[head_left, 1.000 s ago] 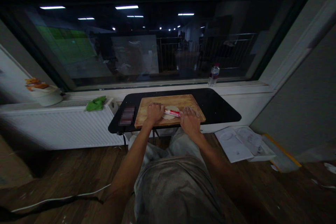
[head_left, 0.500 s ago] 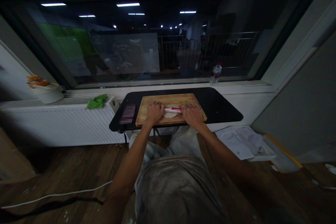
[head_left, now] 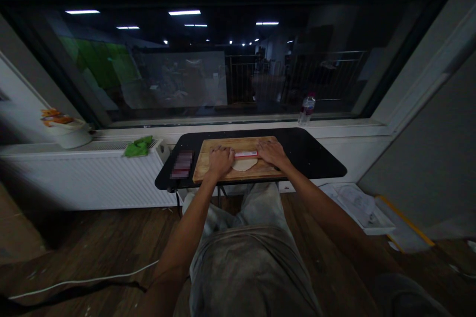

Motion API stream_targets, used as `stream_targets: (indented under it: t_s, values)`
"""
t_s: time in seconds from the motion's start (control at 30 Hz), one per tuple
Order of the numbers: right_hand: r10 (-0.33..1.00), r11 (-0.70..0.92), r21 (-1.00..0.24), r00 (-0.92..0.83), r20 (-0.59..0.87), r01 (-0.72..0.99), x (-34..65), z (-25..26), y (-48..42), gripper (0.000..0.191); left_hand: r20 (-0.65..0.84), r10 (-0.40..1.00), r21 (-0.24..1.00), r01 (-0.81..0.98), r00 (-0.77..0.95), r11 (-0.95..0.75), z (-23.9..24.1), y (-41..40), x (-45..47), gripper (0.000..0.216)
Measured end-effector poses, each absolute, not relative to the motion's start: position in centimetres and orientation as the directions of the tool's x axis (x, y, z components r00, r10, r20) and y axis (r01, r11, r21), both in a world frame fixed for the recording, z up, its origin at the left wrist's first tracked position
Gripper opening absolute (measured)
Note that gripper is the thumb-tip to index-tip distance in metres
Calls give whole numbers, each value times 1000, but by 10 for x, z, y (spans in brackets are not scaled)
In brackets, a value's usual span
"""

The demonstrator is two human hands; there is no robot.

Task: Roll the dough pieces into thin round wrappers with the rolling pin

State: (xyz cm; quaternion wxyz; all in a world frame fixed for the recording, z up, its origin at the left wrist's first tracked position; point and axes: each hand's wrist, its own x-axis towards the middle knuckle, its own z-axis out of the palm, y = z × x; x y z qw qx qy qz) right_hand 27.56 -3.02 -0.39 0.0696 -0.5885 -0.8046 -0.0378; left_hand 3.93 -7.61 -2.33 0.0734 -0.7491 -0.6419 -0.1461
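Note:
A wooden cutting board (head_left: 206, 172) lies on a small black table (head_left: 316, 158) in front of my knees. A flat pale disc of dough (head_left: 243, 165) rests on the board. A red and white cylinder (head_left: 245, 154) lies across the dough's far edge like a rolling pin. My left hand (head_left: 220, 160) is curled over its left end. My right hand (head_left: 271, 151) covers its right end, fingers pointing away from me. Both hands press down on it.
A water bottle (head_left: 306, 109) stands on the window sill behind the table. A green cloth (head_left: 139, 146) and a white bowl (head_left: 70, 134) sit on the radiator at left. A blurred small object (head_left: 181, 164) lies on the table's left part. Papers (head_left: 357, 203) and a cable (head_left: 82, 280) lie on the wooden floor.
Both hands have pushed the cylinder away from me, from the dough's near side to its far edge. More of the dough shows in front of it.

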Motion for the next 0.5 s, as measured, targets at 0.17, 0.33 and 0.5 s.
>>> stream_targets:
  t_s: [0.17,0.33,0.5]
  values:
    - [938,337,-64,-329,106,939,276,0,3,63,329,938,106,983,111,-153,-24,-75,41,52]
    - [944,325,-68,-319,87,943,274,1,23,65,326,942,109,987,79,-120,-24,-76,42,51]
    - [931,358,-43,-353,89,933,268,5,37,64,302,951,133,985,64,-109,-23,-78,42,50]
